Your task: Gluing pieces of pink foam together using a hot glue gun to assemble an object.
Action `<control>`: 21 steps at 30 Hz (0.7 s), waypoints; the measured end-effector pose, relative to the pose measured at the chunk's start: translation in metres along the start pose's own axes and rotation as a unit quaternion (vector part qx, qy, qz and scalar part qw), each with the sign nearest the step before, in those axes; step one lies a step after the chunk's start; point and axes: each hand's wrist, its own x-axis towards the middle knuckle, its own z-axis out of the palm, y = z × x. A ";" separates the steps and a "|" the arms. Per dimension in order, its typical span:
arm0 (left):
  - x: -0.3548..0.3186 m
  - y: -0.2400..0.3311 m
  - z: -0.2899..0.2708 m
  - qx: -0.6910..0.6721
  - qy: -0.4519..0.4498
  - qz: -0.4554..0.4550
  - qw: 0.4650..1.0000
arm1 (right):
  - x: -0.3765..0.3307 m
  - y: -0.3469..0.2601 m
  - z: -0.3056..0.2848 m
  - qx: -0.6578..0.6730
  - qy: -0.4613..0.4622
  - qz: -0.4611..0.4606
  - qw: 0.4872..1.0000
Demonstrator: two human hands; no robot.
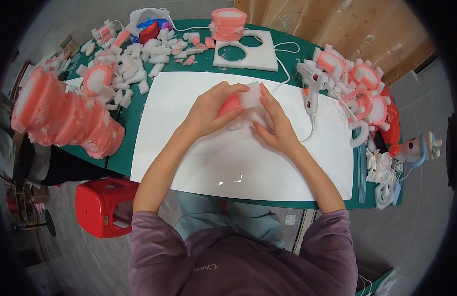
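Above the white sheet (189,158), my left hand (208,111) grips a pink foam piece (230,105) between thumb and fingers. A white foam piece (251,96) lies against its right side, touched by my left fingertips. My right hand (278,128) is at the white piece's right edge; its forefinger touches that edge while the thumb stands apart below. Part of the pink foam is hidden behind my left fingers. A small pale foam bit (236,126) shows just beneath the pieces.
A white glue gun (313,89) with a cord stands right of my hands. Stacked pink foam rings (65,116) fill the left edge. Loose white foam scraps (134,64), a foam board with round holes (248,54) and pink-white foam shapes (364,79) line the green table's back and right.
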 end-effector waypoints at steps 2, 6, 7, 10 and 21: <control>0.000 0.001 0.000 0.000 0.001 0.002 1.000 | -0.001 -0.002 -0.001 -0.002 -0.004 0.010 1.000; -0.002 0.003 -0.002 0.010 0.007 0.002 1.000 | 0.000 -0.001 0.004 0.004 0.000 -0.004 1.000; -0.001 0.003 0.000 0.011 0.015 0.005 1.000 | 0.000 -0.002 0.003 0.001 0.001 -0.007 1.000; -0.001 0.002 0.004 0.019 0.028 0.006 0.999 | 0.000 -0.003 0.000 -0.009 0.003 -0.010 1.000; -0.002 0.001 0.002 0.034 0.013 0.012 0.999 | 0.016 -0.054 -0.028 -0.148 0.103 -0.159 0.971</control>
